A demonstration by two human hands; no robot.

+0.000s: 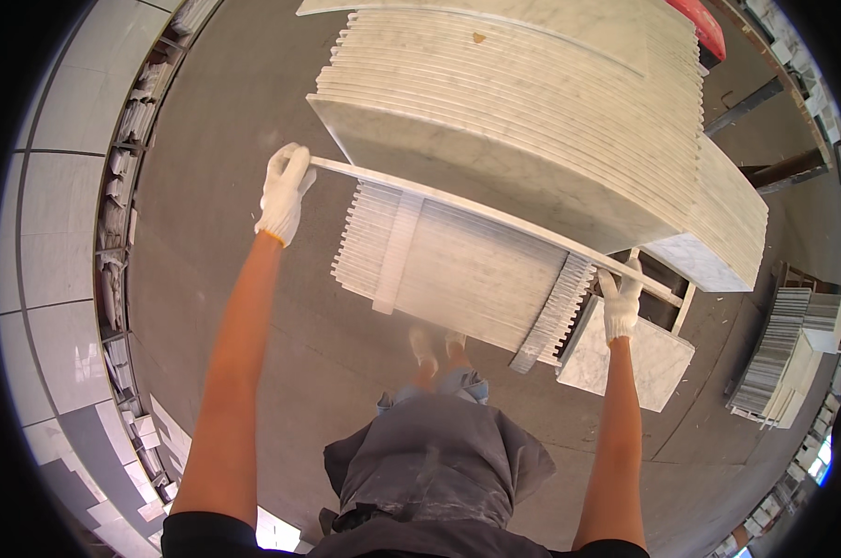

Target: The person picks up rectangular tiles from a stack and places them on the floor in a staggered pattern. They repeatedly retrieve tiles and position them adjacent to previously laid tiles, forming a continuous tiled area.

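Observation:
A long, thin marble slab (pixel 458 205), seen nearly edge-on, stretches between my two gloved hands. My left hand (pixel 286 191), in a white knit glove, is closed on its left end. My right hand (pixel 622 298), gloved alike, grips it near the right end, with the fingers partly hidden. Under the slab lies a low stack of marble slabs (pixel 467 265) with uneven ends. A pale strip (pixel 399 251) crosses this stack on the left, and a grey strip (pixel 551 316) on the right. Just beyond the held slab rises a taller stack of marble slabs (pixel 523 102).
A loose marble piece (pixel 639 358) lies by my right forearm. Farther right stands a stack of narrow tiles (pixel 783 353). Racks holding stone pieces (pixel 113 223) line the left, beside large pale panels (pixel 62 228). Something red (pixel 701 26) shows behind the tall stack.

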